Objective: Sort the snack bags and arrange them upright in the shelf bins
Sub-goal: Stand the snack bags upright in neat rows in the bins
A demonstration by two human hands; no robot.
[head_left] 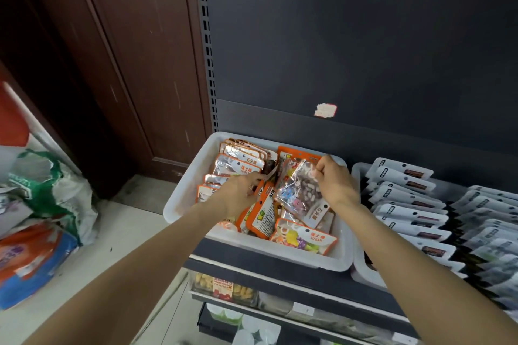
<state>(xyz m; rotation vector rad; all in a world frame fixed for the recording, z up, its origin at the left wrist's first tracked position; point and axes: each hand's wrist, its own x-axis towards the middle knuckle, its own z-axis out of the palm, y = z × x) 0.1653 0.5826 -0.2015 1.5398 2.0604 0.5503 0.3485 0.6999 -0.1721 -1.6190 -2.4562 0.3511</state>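
Clear-fronted bag: the candy bag (298,190) hangs tilted over the middle of the white bin (179,199), pinched at its top corner by my right hand (335,180).
Long axis: it runs from my right fingers at the far right down toward the near edge of the bin, header end lowest, so I judge it needs turning before it can stand.
Right hand: fingers closed on the bag's upper edge, nothing else in it.
Left hand (241,190): reaches into the bin just left of the bag, fingers curled onto an orange-edged packet (262,214); how firm the hold is I cannot tell.
Nearer hand: the right already has the bag; the left is just beside its lower edge.
Bin, left half: silver-and-orange bags (238,161) stand in a row, back to front.
Bin, right half: orange packets and a sugar candy bag (304,237) lie loose and flat.
Neighbouring bin (357,274): white-and-black bags (406,204) stand in overlapping rows.
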